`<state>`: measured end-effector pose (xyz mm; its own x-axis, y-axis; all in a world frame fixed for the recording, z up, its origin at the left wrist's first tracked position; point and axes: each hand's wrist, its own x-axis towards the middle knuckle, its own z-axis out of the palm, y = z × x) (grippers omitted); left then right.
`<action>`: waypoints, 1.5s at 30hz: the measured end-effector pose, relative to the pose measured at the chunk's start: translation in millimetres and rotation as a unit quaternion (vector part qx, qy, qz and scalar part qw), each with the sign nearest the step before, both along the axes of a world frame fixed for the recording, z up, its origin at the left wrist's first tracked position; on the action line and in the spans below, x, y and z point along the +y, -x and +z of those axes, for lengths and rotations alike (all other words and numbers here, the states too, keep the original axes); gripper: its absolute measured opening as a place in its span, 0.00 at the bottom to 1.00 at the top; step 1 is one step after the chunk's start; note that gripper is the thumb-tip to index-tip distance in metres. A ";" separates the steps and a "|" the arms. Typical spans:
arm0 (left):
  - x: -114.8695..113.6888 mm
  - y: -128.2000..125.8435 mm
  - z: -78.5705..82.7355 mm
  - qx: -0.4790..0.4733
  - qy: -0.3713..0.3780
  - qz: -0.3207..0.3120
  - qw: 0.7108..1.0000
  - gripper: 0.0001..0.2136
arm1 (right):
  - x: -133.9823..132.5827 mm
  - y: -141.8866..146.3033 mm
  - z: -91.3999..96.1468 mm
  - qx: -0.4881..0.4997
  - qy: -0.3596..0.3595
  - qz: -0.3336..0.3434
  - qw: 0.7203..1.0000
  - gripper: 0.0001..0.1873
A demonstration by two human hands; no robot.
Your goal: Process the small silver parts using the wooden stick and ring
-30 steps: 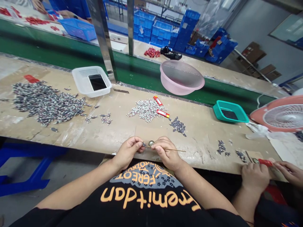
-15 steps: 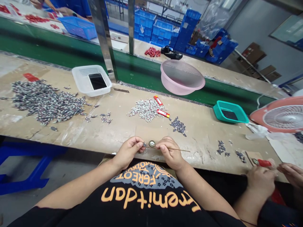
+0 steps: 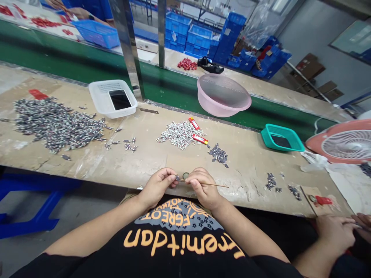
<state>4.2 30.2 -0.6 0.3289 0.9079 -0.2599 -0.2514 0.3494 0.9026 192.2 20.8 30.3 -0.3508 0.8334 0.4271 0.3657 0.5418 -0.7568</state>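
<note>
My left hand (image 3: 159, 186) is closed, pinching a small grey piece (image 3: 177, 178) between thumb and fingertips. In my right hand (image 3: 203, 188) is a thin brown stick (image 3: 218, 185), held close to its left end, with the long part pointing right. The stick's tip meets or nearly meets the grey piece; which of the two, I cannot tell. A small round bottle cap (image 3: 185, 175) lies on the table just behind, partly covered by my right fingers. Beyond my hands are a pile of small white pieces (image 3: 177, 135) and a smaller pile of dark grey pieces (image 3: 218, 154).
Two red packets (image 3: 199, 139) lie by the white pile. A large grey heap (image 3: 55, 123) spreads at left, near a white basket (image 3: 98, 104) holding a phone. Behind stand a pink basin (image 3: 223, 104) and a green tray (image 3: 268, 141). At right are a co-worker's hands (image 3: 334, 233) and a fan (image 3: 342, 141).
My right hand has moved left with the stick, bringing its tip to the grey piece and covering part of the bottle cap. The co-worker's hands have drawn back from the red piece.
</note>
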 end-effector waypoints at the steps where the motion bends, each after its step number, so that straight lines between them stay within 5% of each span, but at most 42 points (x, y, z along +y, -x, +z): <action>1: 0.1 0.0 0.0 0.000 0.000 0.000 1.000 0.07 | -0.4 -0.4 0.0 0.001 0.001 -0.001 1.000 0.09; 14: -2.3 -0.2 3.4 0.017 -0.014 -0.011 1.000 0.07 | 2.5 2.6 2.8 0.038 -0.003 -0.002 0.999 0.10; 19: -2.2 0.4 0.6 0.002 -0.003 -0.004 1.000 0.08 | 36.5 -10.2 4.0 -0.043 -0.044 -0.065 0.996 0.09; 28: 0.1 3.9 -3.5 -0.010 -0.018 -0.013 1.000 0.07 | 117.8 8.6 -3.8 -0.420 -0.070 -0.041 0.904 0.09; 37: 4.4 8.5 -7.8 -0.011 -0.028 -0.038 0.999 0.07 | 145.2 49.4 -0.3 -0.543 -0.072 -0.064 0.834 0.11; 45: 5.1 9.6 -8.5 -0.020 -0.030 -0.032 0.999 0.08 | 155.4 50.6 5.6 -0.571 -0.045 -0.035 0.819 0.12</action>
